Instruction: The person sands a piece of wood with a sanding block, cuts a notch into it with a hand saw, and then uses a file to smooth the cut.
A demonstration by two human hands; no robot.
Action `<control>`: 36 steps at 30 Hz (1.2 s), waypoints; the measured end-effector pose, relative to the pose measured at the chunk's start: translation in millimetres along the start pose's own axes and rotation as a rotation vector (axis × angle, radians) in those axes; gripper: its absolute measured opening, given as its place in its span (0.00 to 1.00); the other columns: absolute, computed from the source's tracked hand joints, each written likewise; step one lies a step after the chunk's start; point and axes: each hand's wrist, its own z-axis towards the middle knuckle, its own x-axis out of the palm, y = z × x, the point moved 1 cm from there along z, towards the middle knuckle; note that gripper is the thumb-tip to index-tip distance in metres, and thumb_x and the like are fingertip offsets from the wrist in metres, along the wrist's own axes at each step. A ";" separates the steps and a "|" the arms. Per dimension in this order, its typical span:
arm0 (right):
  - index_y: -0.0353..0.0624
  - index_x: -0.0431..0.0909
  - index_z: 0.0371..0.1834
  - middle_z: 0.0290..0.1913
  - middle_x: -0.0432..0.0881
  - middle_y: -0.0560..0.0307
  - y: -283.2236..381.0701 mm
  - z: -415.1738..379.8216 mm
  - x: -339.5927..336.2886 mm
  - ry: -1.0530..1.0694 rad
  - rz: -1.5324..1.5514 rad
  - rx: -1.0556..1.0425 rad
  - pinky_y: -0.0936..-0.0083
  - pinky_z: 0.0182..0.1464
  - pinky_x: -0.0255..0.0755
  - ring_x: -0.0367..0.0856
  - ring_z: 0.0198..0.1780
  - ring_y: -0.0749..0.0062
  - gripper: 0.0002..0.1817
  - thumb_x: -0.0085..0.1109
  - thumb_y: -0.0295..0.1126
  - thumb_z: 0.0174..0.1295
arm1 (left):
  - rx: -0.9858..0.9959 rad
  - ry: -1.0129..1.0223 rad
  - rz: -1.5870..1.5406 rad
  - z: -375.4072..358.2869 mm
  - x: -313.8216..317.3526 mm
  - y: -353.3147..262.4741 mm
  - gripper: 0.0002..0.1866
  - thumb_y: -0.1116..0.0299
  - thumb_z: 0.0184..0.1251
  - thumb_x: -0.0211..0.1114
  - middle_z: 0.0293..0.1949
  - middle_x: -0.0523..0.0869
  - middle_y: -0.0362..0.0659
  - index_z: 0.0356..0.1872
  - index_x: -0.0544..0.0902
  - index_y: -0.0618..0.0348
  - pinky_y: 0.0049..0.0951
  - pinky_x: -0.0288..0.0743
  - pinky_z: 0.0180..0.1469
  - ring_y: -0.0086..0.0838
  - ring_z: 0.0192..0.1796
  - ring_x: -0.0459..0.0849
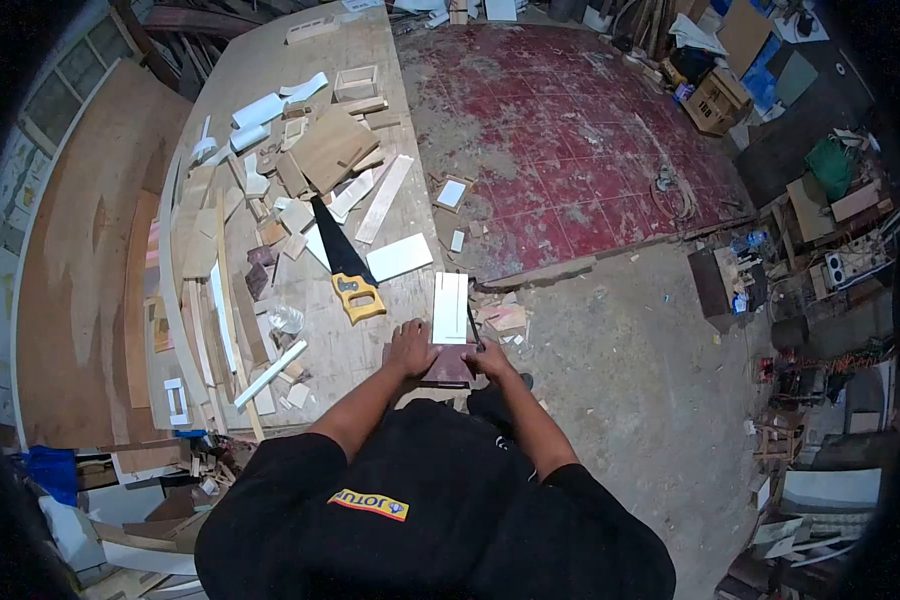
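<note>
A white rectangular board (450, 308) lies at the table's right edge, with thin dark lines along its right side and bottom. Just below it is a dark reddish-brown piece (448, 366). My left hand (411, 348) rests beside these two at the left, its fingers spread on the table. At the right edge of the brown piece, my right hand (488, 360) has its fingers closed round a thin dark tool (474, 325) that points up along the board. A handsaw (348, 268) with a yellow handle lies to the upper left of my left hand.
On the wooden table (320, 395), wood offcuts, a white panel (400, 257), long strips and a crumpled clear plastic item (286, 320) are scattered. A small framed piece (453, 193) lies beyond the table's right edge. Cluttered shelves and a carton (716, 102) stand at the right.
</note>
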 end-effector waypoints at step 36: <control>0.43 0.78 0.60 0.52 0.85 0.42 13.6 20.0 -24.0 -0.088 -0.382 -0.105 0.65 0.57 0.75 0.83 0.54 0.55 0.27 0.73 0.33 0.56 | -0.585 -0.363 0.029 62.6 28.2 -55.8 0.29 0.55 0.64 0.63 0.63 0.72 0.44 0.64 0.69 0.53 0.47 0.58 0.66 0.39 0.68 0.67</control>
